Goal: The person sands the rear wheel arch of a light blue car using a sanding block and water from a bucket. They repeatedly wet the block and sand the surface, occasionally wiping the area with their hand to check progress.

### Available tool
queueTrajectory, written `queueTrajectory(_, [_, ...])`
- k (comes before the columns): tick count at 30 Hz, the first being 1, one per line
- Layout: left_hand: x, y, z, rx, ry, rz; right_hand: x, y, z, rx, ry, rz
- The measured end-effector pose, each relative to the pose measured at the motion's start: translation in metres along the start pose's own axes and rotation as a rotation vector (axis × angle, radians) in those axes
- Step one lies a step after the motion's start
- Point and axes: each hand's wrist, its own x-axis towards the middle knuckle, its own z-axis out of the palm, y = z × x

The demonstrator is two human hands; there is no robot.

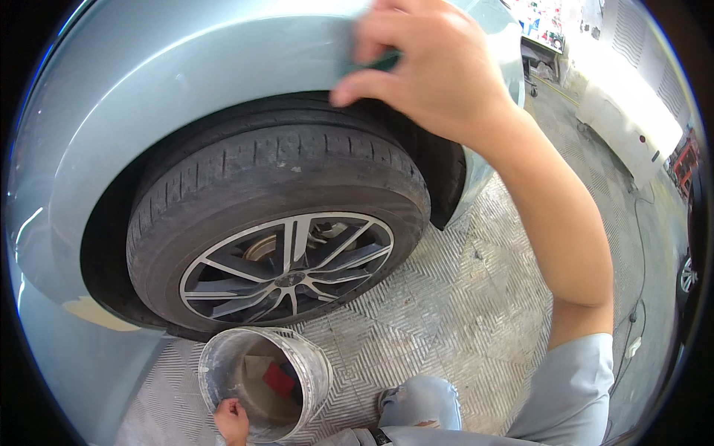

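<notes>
Pinching a blurred dark-green pad (384, 61) between thumb and fingers, the right hand (440, 78) was at the car fender (253, 52); the left hand (232, 421) curled by the bucket (316, 368), its hold unclear.

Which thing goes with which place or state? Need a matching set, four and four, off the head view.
Things
1. right hand
2. left hand
3. red piece
4. beige patch

Places or states
A. inside the bucket
B. over the pale blue car panel, above the tire, pinching a blurred dark thing
C. on the bodywork at the lower left of the wheel arch
D. at the bucket's rim

Pairs: 1-B, 2-D, 3-A, 4-C
</notes>
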Motion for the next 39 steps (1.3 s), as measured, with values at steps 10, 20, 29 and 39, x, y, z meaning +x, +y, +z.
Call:
queueTrajectory(10, [0.001, -0.004, -0.001, -0.030, -0.008, -0.024, -0.047, 0.030, 0.013, -0.132, 0.088, 0.014])
queueTrajectory(20, [0.005, -0.016, 0.000, -0.075, -0.011, -0.071, -0.065, -0.017, 0.048, -0.455, -0.067, -0.020])
queueTrajectory(29, [0.001, 0.002, -0.004, -0.081, 0.026, 0.017, -0.073, -0.011, 0.047, -0.599, -0.117, 0.042])
queueTrajectory(39, [0.002, 0.016, -0.008, -0.063, 0.006, -0.050, -0.084, -0.002, 0.049, -0.582, -0.234, 0.108])
